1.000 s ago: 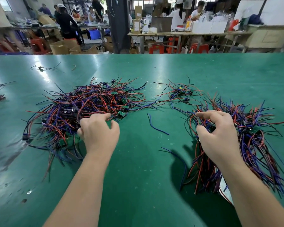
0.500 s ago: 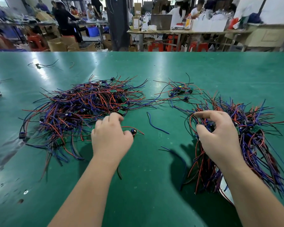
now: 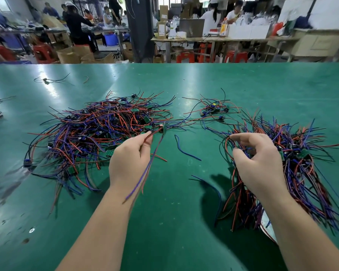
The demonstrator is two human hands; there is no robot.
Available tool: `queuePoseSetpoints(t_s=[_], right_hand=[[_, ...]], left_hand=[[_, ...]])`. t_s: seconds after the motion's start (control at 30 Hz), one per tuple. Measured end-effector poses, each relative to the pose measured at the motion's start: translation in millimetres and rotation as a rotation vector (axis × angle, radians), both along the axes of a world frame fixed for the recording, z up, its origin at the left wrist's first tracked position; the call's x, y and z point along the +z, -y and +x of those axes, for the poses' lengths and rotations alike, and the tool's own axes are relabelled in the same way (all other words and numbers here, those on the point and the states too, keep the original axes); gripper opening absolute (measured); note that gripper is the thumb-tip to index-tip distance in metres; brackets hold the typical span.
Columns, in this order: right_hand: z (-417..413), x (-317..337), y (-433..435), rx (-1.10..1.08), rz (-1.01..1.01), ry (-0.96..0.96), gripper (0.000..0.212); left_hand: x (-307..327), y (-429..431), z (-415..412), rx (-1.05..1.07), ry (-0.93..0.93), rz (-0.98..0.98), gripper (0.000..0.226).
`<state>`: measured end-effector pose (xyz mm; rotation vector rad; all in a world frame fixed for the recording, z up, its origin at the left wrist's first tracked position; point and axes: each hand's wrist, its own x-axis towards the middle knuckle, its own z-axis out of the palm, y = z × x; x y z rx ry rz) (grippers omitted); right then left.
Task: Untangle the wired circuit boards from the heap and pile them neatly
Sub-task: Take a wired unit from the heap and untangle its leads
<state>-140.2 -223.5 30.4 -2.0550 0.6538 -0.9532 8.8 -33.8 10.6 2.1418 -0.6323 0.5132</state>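
At the right edge of the tangled heap [image 3: 98, 130]: the left hand [image 3: 129, 163] pinches one circuit board's [image 3: 164, 128] red and blue leads [image 3: 145, 173] between thumb and forefinger, just below the board. The board is raised off the green table [image 3: 174, 222].
Leads: their free ends trail back along the left wrist, apparently clear of the heap.
Right hand [image 3: 256, 163]: fingers curled over the near-left part of the sorted pile [image 3: 305, 169], thumb tucked under, seemingly clasping its wires.
Step in hand: probably drawing this board free to carry it right.
Doing it well: lift slowly up and right. If heap strands rise with the board, stop and tease them off, not tug.
Placement: lay the board with its leads running the way the pile's wires run.
Risk: pulling by the leads may strain their joints.
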Motion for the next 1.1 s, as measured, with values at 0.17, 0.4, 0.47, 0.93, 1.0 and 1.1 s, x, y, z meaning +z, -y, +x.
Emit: queuePoseSetpoints(t_s=[0.17,0.4,0.47,0.93,1.0,1.1], right_hand=[[-0.2,6.4,-14.4,0.447,0.421,0.058,0.027],[4.3,0.0,-27.4,0.622,0.473,0.067,0.057],[4.2,-1.6,-23.2,0.537,0.383,0.096,0.053],[11.3,-10.4,-24.7,0.432,0.28,0.056,0.01],[13.8,-7.2,-22.8,0.399,0.52,0.147,0.01],[14.1,-3.7,-20.4,0.343,0.729,0.255,0.01]], left_hand=[[7.6,12.4,-24.3,-0.211,0.049,-0.106,0.033],[7.6,19.5,-45.1,-0.31,0.068,0.063,0.038],[8.3,17.8,-45.7,-0.334,0.134,0.124,0.039],[13.2,22.7,-52.2,0.06,0.424,-0.209,0.069],[12.5,22.7,-47.8,0.099,0.34,-0.317,0.073],[7.9,26.5,-41.2,-0.082,-0.046,-0.397,0.053]])
